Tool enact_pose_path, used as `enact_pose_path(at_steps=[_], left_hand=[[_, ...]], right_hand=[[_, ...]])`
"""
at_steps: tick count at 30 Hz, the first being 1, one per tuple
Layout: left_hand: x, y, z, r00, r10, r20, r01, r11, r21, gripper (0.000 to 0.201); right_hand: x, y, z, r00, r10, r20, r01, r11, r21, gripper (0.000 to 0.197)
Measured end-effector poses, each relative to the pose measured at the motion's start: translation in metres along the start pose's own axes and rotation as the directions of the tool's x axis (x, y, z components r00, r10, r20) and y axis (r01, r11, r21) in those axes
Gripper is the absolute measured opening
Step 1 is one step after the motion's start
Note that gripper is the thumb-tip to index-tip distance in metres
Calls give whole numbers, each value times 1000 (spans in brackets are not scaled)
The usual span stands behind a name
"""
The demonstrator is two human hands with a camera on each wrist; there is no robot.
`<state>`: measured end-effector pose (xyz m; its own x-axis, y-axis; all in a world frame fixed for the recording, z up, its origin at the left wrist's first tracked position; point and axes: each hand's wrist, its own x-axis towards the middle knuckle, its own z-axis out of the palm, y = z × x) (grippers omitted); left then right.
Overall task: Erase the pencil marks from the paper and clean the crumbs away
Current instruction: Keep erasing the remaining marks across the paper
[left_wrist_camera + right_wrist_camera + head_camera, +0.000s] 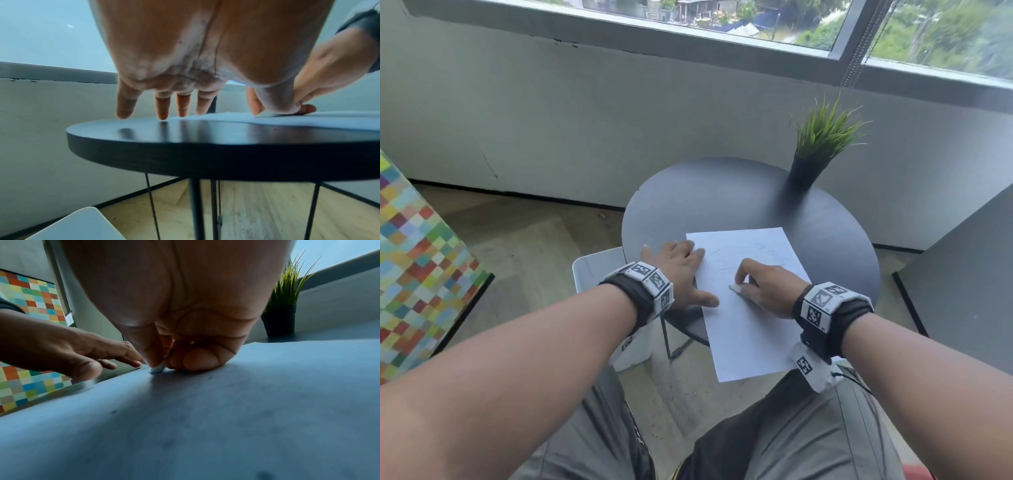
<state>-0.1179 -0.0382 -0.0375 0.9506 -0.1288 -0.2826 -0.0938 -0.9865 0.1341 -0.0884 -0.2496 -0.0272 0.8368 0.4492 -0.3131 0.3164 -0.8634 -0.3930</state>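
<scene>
While left hand (681,274) lies flat on paper (750,329), right hand (767,291) pinches eraser (736,290) atop round dark table (722,192) w/ plant (815,150).

I can read no words, brands or numbers anywhere; my wrist bands (650,279) carry only black-and-white square code markers, and the faint pencil marks (726,263) on the paper (750,325) stay illegible

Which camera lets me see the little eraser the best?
The right wrist view: the eraser pokes out below the right hand, its tip on the paper. The head view shows it as a tiny pale bit. In the left wrist view I cannot pick it out.
</scene>
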Motion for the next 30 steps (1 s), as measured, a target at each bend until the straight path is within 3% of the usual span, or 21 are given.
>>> enact_pose_path(at_steps=[3,7,16,18,22,27,30], left_hand=[[7,-2,3,996,-38,82,37,999,7,130],[8,4,1,985,-21,168,14,999,47,140],[-5,16,5,979,-3,204,-11,998,66,142],[-4,17,5,979,-3,203,-10,998,64,144],[11,14,11,978,19,206,-31,998,52,161],[19,9,20,981,36,188,-52,995,82,163],[19,8,21,983,54,175,-67,995,68,165]], right_hand=[[-1,0,0,999,-2,43,2,1000,-18,22],[0,-3,-1,995,18,100,-11,997,-72,24],[36,-28,-6,986,142,-84,-144,989,-16,26],[35,-31,-1,992,101,-71,-104,994,-44,23],[29,-38,1,991,-60,123,81,982,-171,23],[49,-33,-9,990,120,-71,-129,982,-138,23],[49,-39,-2,992,99,-78,-110,983,-148,23]])
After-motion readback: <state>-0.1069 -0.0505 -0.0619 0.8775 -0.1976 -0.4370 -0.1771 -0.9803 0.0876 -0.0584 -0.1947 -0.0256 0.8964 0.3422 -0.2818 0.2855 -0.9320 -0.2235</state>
